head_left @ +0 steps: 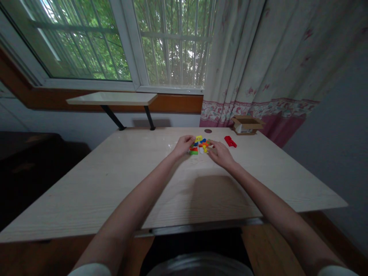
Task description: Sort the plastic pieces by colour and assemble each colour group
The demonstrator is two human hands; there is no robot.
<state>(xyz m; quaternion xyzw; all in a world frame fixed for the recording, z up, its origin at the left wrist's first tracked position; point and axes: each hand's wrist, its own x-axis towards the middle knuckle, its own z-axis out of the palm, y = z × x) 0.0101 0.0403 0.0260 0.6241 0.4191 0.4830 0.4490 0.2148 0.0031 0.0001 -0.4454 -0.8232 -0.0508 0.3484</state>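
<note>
A small pile of colourful plastic toy blocks lies on the table between my two hands. Yellow, blue, orange, white, red and green pieces show in it. My left hand is at the pile's left side, its fingers curled and closed near a green block; what is between the fingertips is hidden. On the right side, my right hand rests with its thumb and fingers apart, fingertips touching or just beside the blocks. A red piece lies apart, to the right of and beyond my right hand.
The pale wooden table spreads out on all sides of the blocks. At its back right corner stands an open cardboard box, near the curtain. A dark round disc is behind the pile. A raised shelf stands at the back left.
</note>
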